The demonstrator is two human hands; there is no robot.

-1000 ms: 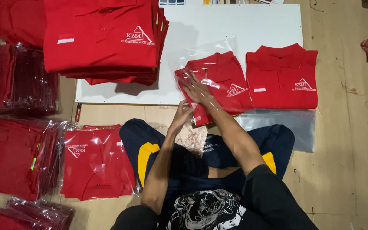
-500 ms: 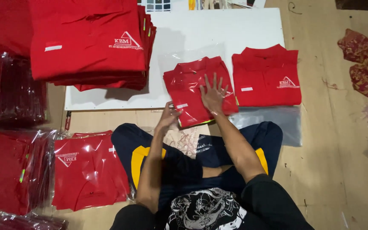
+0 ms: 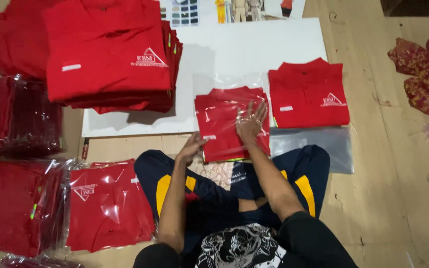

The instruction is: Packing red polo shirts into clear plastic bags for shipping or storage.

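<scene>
One red folded shirt in a clear plastic bag (image 3: 232,124) lies at the near edge of the white board (image 3: 254,54), partly hanging off it toward the person's knees. On its lower left corner sits a small white tag. Just right of it on the board lies an unbagged red shirt (image 3: 308,94) with a white triangular emblem on its chest and a small white strip beside it. Below that shirt, off the board's near edge, lies an empty clear bag (image 3: 319,149). At the board's left end stands a tall stack of red shirts (image 3: 107,54), the top one bearing the same white triangle and strip. Left of the board and nearer the person lies a bagged red shirt (image 3: 106,203) with a white emblem, beside a pile of more bagged shirts (image 3: 16,206). Beyond the board's far edge are some coloured printed sheets (image 3: 214,10), too small to read clearly.

The right hand (image 3: 250,121) lies flat on the bagged shirt, fingers spread, pressing the plastic down. The left hand (image 3: 192,148) is at the bag's lower left edge, fingers loosely curled; whether it pinches the plastic I cannot tell.
</scene>
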